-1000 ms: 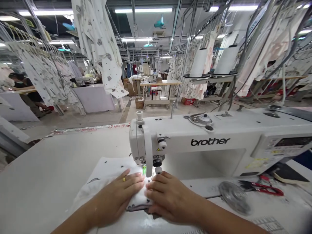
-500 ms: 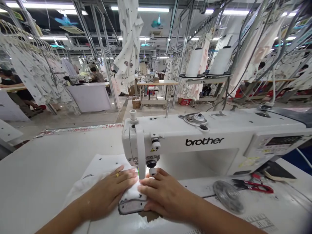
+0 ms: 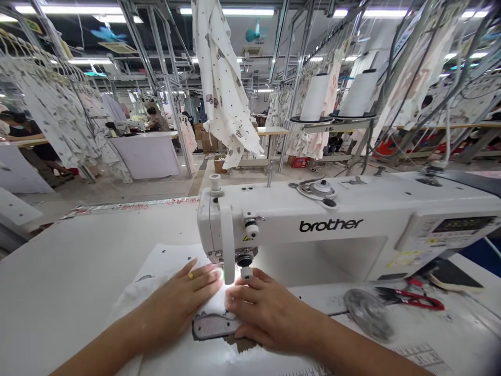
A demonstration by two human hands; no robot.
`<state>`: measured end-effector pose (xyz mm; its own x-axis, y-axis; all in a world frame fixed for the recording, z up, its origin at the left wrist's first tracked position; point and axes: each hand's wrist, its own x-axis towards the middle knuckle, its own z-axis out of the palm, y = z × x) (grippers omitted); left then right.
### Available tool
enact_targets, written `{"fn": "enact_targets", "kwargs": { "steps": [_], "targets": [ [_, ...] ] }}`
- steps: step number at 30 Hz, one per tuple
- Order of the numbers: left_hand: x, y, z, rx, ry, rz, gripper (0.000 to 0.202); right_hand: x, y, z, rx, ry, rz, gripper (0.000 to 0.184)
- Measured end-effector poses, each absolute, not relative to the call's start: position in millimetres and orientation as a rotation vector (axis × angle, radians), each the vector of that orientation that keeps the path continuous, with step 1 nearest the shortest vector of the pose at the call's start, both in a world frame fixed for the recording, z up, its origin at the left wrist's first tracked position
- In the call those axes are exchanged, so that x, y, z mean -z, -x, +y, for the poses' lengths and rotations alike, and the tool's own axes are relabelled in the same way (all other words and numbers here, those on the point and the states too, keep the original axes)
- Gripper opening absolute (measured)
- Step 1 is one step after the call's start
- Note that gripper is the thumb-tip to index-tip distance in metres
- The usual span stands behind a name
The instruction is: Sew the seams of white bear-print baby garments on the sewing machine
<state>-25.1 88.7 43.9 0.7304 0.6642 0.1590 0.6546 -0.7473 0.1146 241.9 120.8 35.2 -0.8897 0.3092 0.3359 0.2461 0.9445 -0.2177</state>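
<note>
White printed fabric (image 3: 168, 256) lies on the sewing machine's bed and runs beneath its lit needle area. My left hand (image 3: 178, 297), with a yellow ring, rests flat on the cloth left of the needle, fingers stretched out. On the near right side, my right hand (image 3: 270, 308) presses the fabric edge with slightly bent fingers, thumb set apart from them. Both sets of fingertips are close to the presser foot, which the white guard and my fingers hide. The white brother sewing machine (image 3: 329, 206) stands over the cloth. Below the fabric shows a metal bed plate (image 3: 213, 327).
Red-handled thread snips (image 3: 415, 298) and a clear round disc (image 3: 368, 313) lie on the table right of my right hand. Two white thread cones (image 3: 315, 98) stand behind the machine. A printed garment (image 3: 225, 89) hangs ahead. Other people sit at machines far left.
The hanging garment ahead has swung to the right and lower. My right fingers have curled slightly. Both hands stay on the fabric near the needle, and the view has shifted a little.
</note>
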Motion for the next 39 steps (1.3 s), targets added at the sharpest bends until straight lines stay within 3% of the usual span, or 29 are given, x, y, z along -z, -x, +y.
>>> {"fn": "enact_targets", "kwargs": {
  "steps": [4, 8, 13, 27, 39],
  "targets": [
    [-31.6, 13.1, 78.3, -0.504, -2.84, 1.196, 0.058, -35.1, -241.6, 120.6, -0.251, 0.417, -2.742, 0.032],
    [-27.0, 20.3, 91.7, -0.473, -2.832, 1.163, 0.053, -34.7, -242.1, 122.7, -0.267, 0.504, -2.724, 0.042],
    [-33.4, 27.6, 103.2, -0.499, -2.777, 1.065, 0.052, -35.5, -243.4, 126.2, -0.243, 0.515, -2.695, 0.03],
    [-39.8, 29.0, 92.7, -0.376, -2.798, 0.875, 0.063, -36.8, -238.4, 119.7, -0.221, 0.518, -2.733, 0.025],
    [-29.7, 40.5, 126.5, -0.482, -2.793, 0.917, 0.059, -46.1, -236.6, 117.6, -0.357, 0.816, -2.767, 0.049]
  ]
}}
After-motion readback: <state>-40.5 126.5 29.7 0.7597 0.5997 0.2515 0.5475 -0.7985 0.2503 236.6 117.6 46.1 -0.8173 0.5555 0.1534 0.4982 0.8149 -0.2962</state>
